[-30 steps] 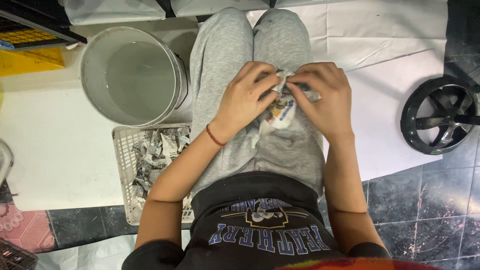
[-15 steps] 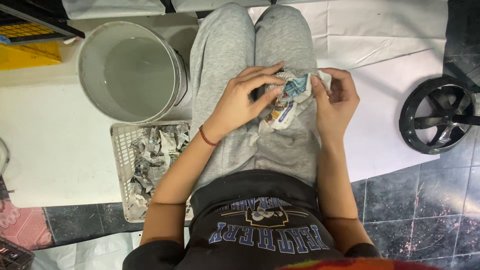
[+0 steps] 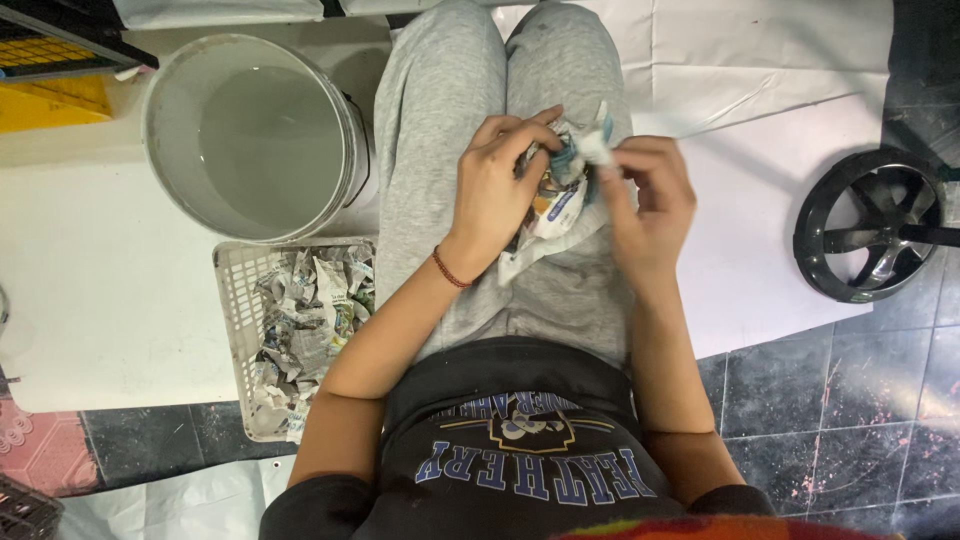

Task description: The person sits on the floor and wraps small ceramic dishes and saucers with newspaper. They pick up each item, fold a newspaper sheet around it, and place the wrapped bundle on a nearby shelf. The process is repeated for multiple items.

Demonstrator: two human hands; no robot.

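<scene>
Both hands gripped one crumpled newspaper piece [image 3: 556,195] over the lap: left hand [image 3: 497,190] steadied it while right hand [image 3: 640,195] pinched its upper edge, apparently for tearing.

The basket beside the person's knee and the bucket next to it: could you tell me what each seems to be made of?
The basket looks like white moulded plastic, matte and somewhat grimy: its wall and floor are an open lattice of small square holes. It holds torn, crumpled newsprint scraps. The bucket also looks like plastic, pale grey with a thin rolled rim; a dull, smeared coating inside hides much of its finish, so that is less certain.
</scene>
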